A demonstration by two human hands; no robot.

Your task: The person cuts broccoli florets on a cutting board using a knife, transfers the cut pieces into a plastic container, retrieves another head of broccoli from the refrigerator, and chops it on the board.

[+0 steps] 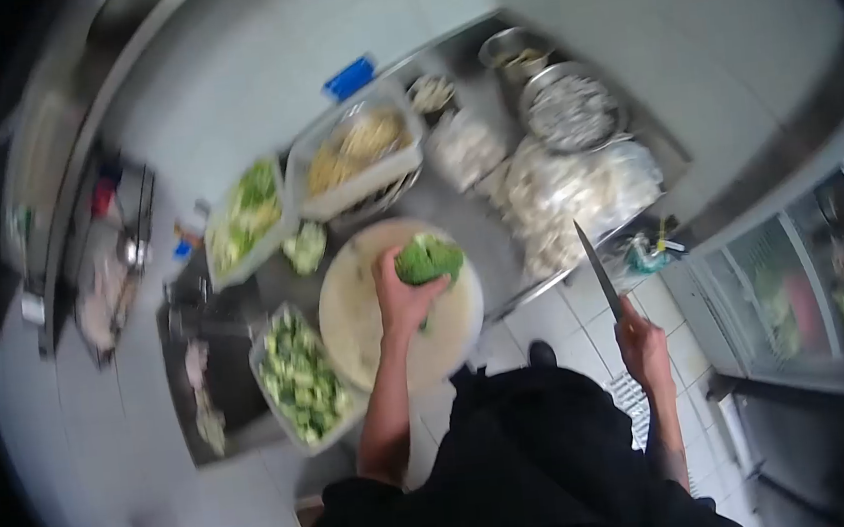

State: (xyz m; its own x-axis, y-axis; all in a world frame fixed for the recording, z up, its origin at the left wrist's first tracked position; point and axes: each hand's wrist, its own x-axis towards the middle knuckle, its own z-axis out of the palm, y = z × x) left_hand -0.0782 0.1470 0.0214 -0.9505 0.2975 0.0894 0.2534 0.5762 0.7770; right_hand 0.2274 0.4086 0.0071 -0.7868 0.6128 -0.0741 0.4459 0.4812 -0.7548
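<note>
1. Your left hand (405, 302) is wrapped around a green head that looks like broccoli (430, 260), fingers spread about as wide as it is. You've got it over the round cutting board (350, 305); can't really tell if it's touching.
2. Your right hand (640, 347) is closed on the knife (598, 270), well off to the right of the board, blade angled up and away. So no cutting right this moment.
3. Done-wise: the tub of chopped green pieces (304, 379), just left of the board, looks pretty full to me. Can't say what veg that is, tbh.
4. Not done, I'd say: the head you're gripping looks mostly whole. There's a small green scrap (424, 323) on the board, but no pile of cut bits that I can spot.
5. Further back on the worktop (485, 233) you've got a tub of leafy greens (247, 218) and a bulging plastic bag (587, 194).
</note>
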